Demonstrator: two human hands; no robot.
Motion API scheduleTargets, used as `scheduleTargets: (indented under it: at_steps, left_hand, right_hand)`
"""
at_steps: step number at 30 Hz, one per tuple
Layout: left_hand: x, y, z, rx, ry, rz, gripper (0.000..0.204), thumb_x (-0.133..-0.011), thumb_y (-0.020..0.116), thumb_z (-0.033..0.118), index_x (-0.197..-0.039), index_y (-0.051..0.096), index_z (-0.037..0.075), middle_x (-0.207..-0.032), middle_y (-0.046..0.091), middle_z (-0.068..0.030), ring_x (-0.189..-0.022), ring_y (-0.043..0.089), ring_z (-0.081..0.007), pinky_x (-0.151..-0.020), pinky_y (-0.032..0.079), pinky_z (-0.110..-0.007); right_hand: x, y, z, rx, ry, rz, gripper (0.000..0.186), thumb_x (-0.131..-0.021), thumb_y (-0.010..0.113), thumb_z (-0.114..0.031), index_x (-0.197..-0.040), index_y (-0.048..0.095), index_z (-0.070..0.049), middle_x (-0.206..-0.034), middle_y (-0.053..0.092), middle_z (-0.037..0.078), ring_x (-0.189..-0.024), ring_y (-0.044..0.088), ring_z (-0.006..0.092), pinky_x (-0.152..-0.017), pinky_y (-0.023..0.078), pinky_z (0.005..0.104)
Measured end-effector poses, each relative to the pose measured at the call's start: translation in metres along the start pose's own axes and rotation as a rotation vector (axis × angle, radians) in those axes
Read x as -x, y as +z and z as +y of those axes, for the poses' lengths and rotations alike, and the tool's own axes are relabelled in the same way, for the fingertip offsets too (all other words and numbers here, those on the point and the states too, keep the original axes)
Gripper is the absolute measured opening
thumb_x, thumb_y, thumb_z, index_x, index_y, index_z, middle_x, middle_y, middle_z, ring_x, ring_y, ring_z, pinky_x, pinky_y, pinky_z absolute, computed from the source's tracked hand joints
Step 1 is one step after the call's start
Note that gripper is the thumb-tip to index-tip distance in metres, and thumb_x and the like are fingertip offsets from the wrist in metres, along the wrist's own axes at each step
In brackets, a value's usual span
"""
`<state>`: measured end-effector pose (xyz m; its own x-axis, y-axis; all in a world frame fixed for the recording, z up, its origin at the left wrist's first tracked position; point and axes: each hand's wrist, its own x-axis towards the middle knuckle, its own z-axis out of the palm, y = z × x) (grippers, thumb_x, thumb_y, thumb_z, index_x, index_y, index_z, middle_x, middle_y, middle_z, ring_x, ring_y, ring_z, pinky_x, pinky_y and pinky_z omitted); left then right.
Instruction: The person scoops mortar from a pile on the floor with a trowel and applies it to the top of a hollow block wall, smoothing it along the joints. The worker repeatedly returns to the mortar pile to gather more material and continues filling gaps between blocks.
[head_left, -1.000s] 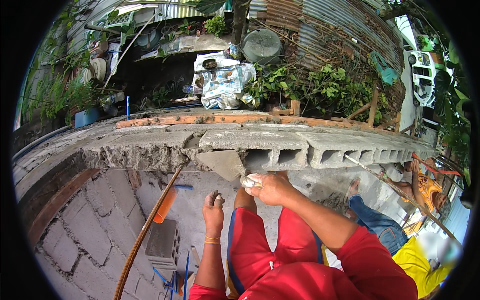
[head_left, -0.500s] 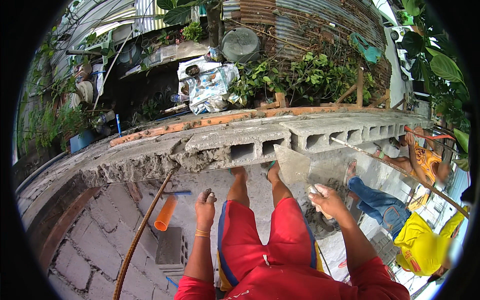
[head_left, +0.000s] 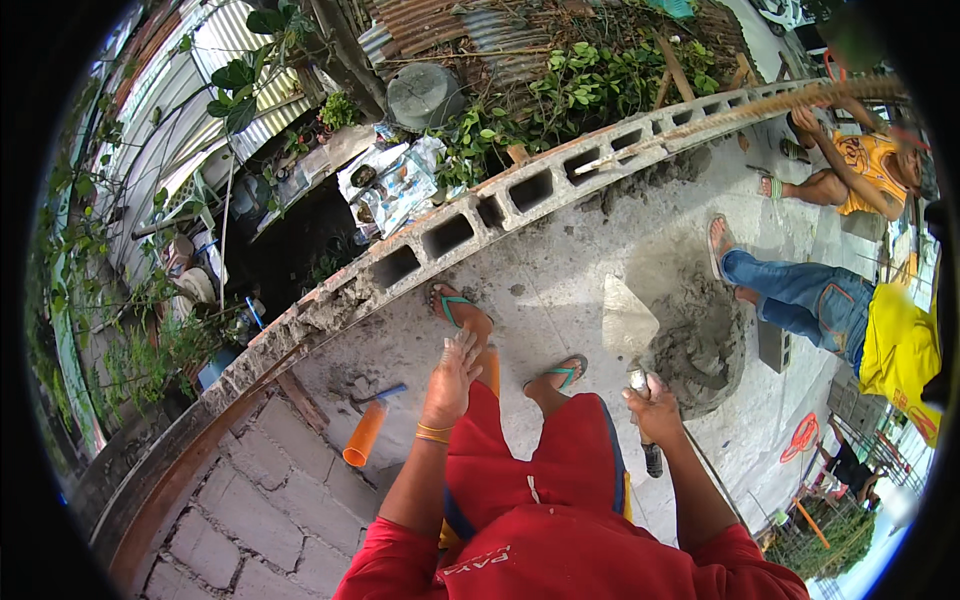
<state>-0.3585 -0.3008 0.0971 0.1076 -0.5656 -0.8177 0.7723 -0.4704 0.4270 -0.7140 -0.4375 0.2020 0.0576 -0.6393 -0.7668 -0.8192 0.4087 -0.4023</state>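
Note:
My right hand [head_left: 652, 408] grips the handle of a trowel, whose pointed metal blade [head_left: 628, 318] is over the floor beside a heap of wet grey mortar [head_left: 705, 350]. My left hand [head_left: 450, 380] is raised above my left leg with fingers extended and nothing visible in it. Beyond my sandalled feet runs a row of hollow concrete blocks [head_left: 540, 213], with crumbly mortar along its left part.
Two co-workers are at the right, one in yellow [head_left: 895, 365], one in orange [head_left: 865, 165]. A long rebar [head_left: 750, 110] crosses the upper right. An orange pipe [head_left: 365, 432] lies at lower left beside a block wall [head_left: 240, 510]. Plants and rusty sheeting lie beyond.
My right hand and trowel have moved right and down from the block edge toward the mortar. My left hand's fingers have straightened. The view has tilted, showing more floor.

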Motion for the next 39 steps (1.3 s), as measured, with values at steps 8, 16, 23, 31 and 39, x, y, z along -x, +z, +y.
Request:
scheduleTargets:
  at_steps: [8, 16, 23, 31, 39]
  left_hand:
    - [0.012, 0.276, -0.116, -0.177, -0.189, -0.446, 0.104, -0.098, 0.027, 0.080, -0.164, 0.016, 0.001, -0.171, 0.018, -0.0162, -0.159, 0.009, -0.0352, -0.126, 0.003, -0.054]
    - [0.062, 0.443, -0.231, -0.841, -0.063, -0.652, 0.067, -0.107, 0.043, 0.051, -0.147, 0.048, -0.002, -0.149, 0.053, -0.0164, -0.141, 0.044, -0.0295, -0.122, 0.025, -0.040]
    - [-0.019, 0.499, -0.304, -1.291, -0.078, -0.610, 0.045, -0.105, 0.057, 0.030, -0.137, 0.058, -0.002, -0.133, 0.063, -0.0118, -0.113, 0.063, -0.0215, -0.096, 0.044, -0.033]
    - [-0.193, 0.511, -0.409, -1.595, -0.276, -0.715, 0.042, -0.104, 0.061, 0.026, -0.132, 0.061, -0.005, -0.119, 0.069, -0.0105, -0.102, 0.066, -0.0172, -0.088, 0.050, -0.028]
    - [-0.326, 0.488, -0.402, -1.842, -0.446, -0.571, 0.038, -0.104, 0.061, 0.019, -0.131, 0.060, -0.008, -0.118, 0.070, -0.0153, -0.108, 0.066, -0.0200, -0.096, 0.052, -0.032]
  right_hand:
    - [0.093, -0.060, 0.136, -0.151, -0.289, 0.226, 0.050, -0.093, 0.072, -0.038, -0.123, 0.061, 0.001, -0.107, 0.069, 0.026, -0.095, 0.069, 0.0453, -0.082, 0.056, 0.0470]
    - [0.087, -0.088, 0.295, -0.406, 0.030, 0.583, 0.051, -0.093, 0.069, -0.035, -0.125, 0.060, 0.004, -0.107, 0.070, 0.029, -0.095, 0.070, 0.0443, -0.084, 0.056, 0.0453]
    - [0.013, -0.110, 0.344, -1.339, 0.366, 0.473, 0.037, -0.090, 0.077, -0.025, -0.112, 0.057, -0.003, -0.087, 0.064, 0.008, -0.068, 0.060, 0.0163, -0.062, 0.052, 0.0340]
    - [-0.222, -0.179, 0.518, -0.780, 0.825, 1.090, 0.070, -0.086, 0.075, -0.029, -0.135, 0.048, 0.014, -0.117, 0.065, 0.039, -0.110, 0.065, 0.0507, -0.094, 0.053, 0.0499]
    - [-0.402, -0.099, 0.635, -0.623, 0.960, 0.522, 0.048, -0.088, 0.064, -0.016, -0.125, 0.051, 0.011, -0.112, 0.070, 0.032, -0.110, 0.069, 0.0442, -0.094, 0.056, 0.0457]
